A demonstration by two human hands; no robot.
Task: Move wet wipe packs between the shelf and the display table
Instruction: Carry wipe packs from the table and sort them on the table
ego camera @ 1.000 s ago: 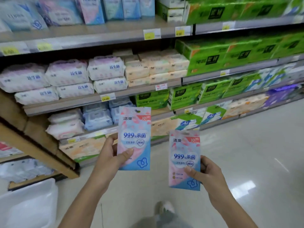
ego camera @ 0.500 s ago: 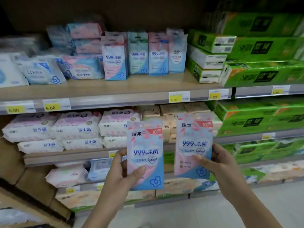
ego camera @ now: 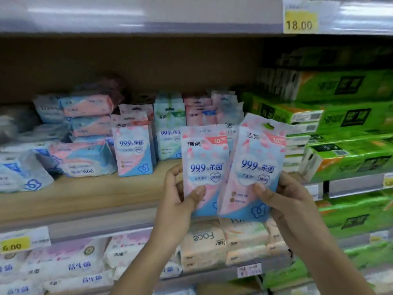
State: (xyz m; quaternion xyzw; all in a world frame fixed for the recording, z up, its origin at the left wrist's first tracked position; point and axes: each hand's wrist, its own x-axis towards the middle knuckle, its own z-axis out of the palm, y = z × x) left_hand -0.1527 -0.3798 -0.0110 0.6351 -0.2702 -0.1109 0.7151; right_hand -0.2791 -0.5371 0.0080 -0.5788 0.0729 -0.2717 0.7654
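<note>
I hold two flat pink-and-blue wet wipe packs upright in front of a wooden shelf (ego camera: 85, 194). My left hand (ego camera: 176, 201) grips the left pack (ego camera: 204, 165) by its lower edge, thumb across the front. My right hand (ego camera: 285, 201) grips the right pack (ego camera: 255, 167), which tilts slightly right and overlaps the left pack's edge. Both packs hover above the shelf's front lip. Behind them on the shelf stand matching packs: one pink-blue stack (ego camera: 134, 143) and a green-blue stack (ego camera: 169, 128).
Larger wipe bags (ego camera: 85, 133) are piled at the shelf's left. Green tissue boxes (ego camera: 344, 124) fill the right. The shelf below carries white and beige tissue packs (ego camera: 202, 245). Another shelf edge with an 18.00 price tag (ego camera: 299, 19) runs overhead.
My view has come closer and risen to the wooden shelf. Both hands have lifted the packs up to shelf height and brought them together until they overlap.
</note>
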